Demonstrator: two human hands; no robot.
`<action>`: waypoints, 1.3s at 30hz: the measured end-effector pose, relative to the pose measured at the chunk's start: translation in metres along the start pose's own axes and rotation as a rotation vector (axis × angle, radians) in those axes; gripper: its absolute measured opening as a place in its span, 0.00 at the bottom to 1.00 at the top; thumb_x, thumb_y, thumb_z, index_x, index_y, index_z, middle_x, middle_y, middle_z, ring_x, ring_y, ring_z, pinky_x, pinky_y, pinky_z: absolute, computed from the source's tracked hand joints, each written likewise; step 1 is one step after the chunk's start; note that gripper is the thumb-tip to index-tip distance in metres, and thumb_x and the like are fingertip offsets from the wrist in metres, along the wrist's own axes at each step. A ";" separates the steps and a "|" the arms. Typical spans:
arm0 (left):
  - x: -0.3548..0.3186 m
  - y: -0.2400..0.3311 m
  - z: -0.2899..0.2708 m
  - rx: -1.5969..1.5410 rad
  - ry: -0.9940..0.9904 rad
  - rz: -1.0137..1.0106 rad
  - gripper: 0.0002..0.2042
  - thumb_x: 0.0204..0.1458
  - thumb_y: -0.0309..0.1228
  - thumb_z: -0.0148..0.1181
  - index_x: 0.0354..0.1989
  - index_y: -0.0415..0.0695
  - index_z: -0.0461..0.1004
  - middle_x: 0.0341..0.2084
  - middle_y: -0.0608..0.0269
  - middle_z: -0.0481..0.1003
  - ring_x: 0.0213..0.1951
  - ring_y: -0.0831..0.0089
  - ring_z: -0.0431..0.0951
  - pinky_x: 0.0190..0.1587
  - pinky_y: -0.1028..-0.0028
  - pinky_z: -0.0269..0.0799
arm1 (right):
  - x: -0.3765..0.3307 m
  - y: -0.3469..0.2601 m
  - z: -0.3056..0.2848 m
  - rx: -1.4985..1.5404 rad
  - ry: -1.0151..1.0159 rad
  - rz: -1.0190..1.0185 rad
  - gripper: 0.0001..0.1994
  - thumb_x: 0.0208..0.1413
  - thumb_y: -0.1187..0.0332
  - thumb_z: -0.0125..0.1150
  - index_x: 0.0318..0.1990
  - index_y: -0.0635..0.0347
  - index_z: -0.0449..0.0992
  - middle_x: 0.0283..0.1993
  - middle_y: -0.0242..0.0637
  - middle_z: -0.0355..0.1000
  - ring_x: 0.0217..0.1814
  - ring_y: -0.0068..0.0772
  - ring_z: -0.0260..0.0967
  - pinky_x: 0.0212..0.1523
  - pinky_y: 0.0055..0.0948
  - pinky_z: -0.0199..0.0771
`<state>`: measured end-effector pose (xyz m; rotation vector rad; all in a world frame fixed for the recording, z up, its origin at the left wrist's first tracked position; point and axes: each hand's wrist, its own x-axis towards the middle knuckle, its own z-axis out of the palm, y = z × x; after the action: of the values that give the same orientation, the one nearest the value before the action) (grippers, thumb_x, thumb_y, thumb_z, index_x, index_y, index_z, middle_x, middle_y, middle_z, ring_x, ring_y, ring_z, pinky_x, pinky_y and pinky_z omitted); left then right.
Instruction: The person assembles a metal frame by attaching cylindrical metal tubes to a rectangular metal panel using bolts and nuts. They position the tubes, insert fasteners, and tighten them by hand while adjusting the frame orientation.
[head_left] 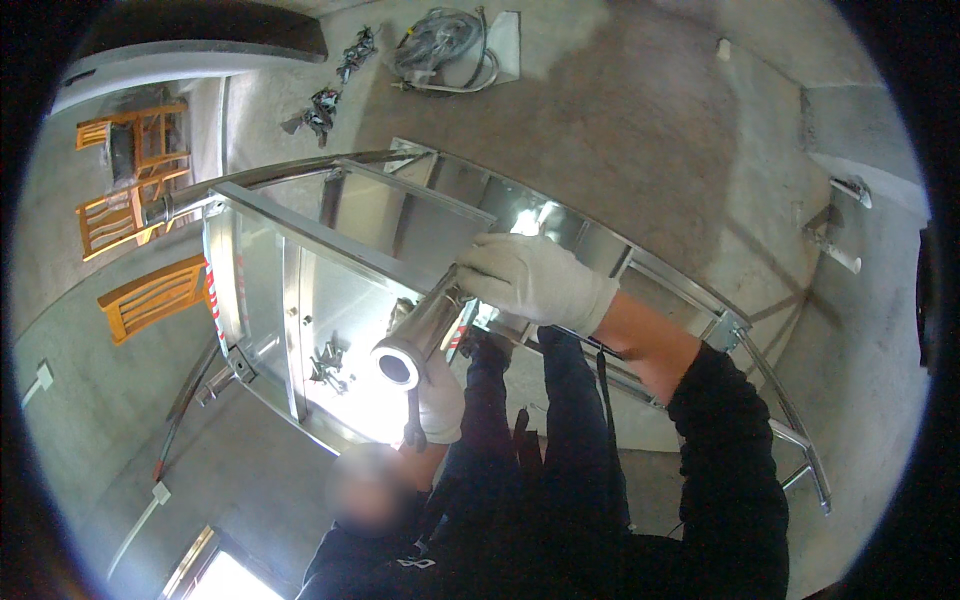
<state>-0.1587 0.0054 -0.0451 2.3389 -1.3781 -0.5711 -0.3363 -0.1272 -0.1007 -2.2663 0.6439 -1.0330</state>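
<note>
Steel tube (418, 335) sits clamped in our gloved right hand (530, 280) above the metal frame (300, 235), while our left hand (438, 400) wraps a dark tool (413, 415).

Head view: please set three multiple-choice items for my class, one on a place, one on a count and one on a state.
1. Where do the wooden chairs stand?
A. upper left
B. lower right
C. centre

2. How many wooden chairs show?
A. one
B. three
C. six

3. The near end of the steel tube is:
A. capped
B. hollow and open
C. wrapped in tape

Answers:
1 A, they stand on the concrete floor beside the steel frame.
2 B, three orange chairs can be counted.
3 B, a dark round bore shows at that end, while the gloved right hand has its grip farther up.
</note>
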 end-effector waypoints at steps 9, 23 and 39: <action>-0.002 -0.017 0.001 0.057 -0.013 0.069 0.18 0.65 0.32 0.44 0.55 0.30 0.67 0.52 0.45 0.72 0.52 0.58 0.72 0.55 0.66 0.66 | -0.011 -0.026 -0.007 0.427 0.028 0.696 0.11 0.58 0.68 0.52 0.44 0.65 0.72 0.38 0.45 0.75 0.37 0.41 0.74 0.36 0.32 0.76; -0.003 0.027 -0.012 -0.168 -0.126 -0.101 0.20 0.65 0.34 0.43 0.57 0.30 0.66 0.54 0.46 0.70 0.54 0.58 0.71 0.56 0.66 0.64 | 0.009 -0.066 -0.010 1.281 0.084 1.309 0.12 0.60 0.64 0.52 0.37 0.66 0.73 0.21 0.34 0.72 0.13 0.21 0.64 0.14 0.22 0.62; -0.002 0.044 -0.020 -0.108 -0.241 -0.214 0.17 0.63 0.31 0.44 0.53 0.31 0.69 0.48 0.48 0.73 0.48 0.60 0.73 0.51 0.66 0.68 | 0.023 -0.069 -0.020 1.208 -0.005 1.417 0.13 0.61 0.66 0.50 0.35 0.69 0.75 0.20 0.38 0.70 0.13 0.24 0.65 0.14 0.24 0.61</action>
<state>-0.1815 -0.0110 -0.0061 2.4063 -1.1646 -0.9929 -0.3250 -0.0977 -0.0326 -0.4496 0.9676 -0.3843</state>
